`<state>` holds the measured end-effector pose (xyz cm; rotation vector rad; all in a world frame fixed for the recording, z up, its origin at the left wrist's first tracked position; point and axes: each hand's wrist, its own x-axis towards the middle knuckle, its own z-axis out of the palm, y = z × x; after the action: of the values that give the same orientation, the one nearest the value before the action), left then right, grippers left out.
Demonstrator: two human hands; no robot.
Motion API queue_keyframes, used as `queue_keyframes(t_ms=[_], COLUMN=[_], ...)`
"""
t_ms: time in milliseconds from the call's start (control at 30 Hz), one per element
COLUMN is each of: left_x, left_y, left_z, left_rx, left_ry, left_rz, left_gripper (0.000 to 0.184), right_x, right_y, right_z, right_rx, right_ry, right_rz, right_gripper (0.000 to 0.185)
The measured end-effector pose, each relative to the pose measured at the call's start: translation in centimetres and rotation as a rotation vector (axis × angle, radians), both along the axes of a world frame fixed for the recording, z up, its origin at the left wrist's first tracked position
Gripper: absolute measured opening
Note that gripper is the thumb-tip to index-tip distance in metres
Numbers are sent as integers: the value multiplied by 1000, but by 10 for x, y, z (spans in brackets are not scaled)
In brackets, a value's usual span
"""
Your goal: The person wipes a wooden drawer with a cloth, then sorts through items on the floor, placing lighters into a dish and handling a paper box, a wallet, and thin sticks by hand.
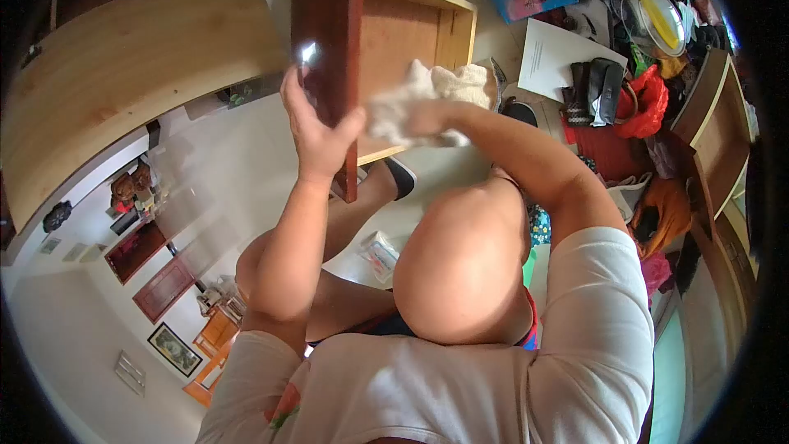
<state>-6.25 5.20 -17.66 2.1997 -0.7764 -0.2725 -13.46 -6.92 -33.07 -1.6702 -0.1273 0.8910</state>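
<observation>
From where I stand, the drawer (403,29) is up before the person's knees, and the left hand (319,130), thumb spread from fingers, braces its dark red front. At the drawer's open side, the right hand (429,117) is on a white cloth (388,122) (both badly blurred, so I can't tell whether the fingers pinch or press). A cream bundle (464,86) sits just beside that cloth; right of the drawer lies a white sheet (546,62).

Left hand (319,130) raised, thumb spread, right hand (429,117) motion-blurred, elbow bent
</observation>
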Motion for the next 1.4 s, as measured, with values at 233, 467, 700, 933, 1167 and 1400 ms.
queue_keyframes(t_ms=[233, 467, 700, 933, 1167, 1400], left_x=[10, 2, 13, 29, 37, 5], left_y=[9, -41, -62, -132, -131, -142], left_z=[-7, -9, -10, 30, 13, -3], left_rx=[-32, -563, -212, 412, 226, 35], left_ry=[103, 684, 483, 14, 93, -198], left_rz=[203, 611, 432, -183, -97, 8], left_gripper=[39, 15, 27, 47, 44, 31], right_x=[-38, 0, -66, -35, -76, -151], right_y=[-34, -58, -52, -52, -63, -146], right_z=[59, 152, 170, 184, 180, 184], right_rx=[717, -413, -441, -952, -760, -527], right_ry=[-14, -1073, -1137, -1076, -1173, -726], right_rz=[-883, -737, -296, -88, -109, -911], right_gripper=[32, 34, 18, 17, 14, 35])
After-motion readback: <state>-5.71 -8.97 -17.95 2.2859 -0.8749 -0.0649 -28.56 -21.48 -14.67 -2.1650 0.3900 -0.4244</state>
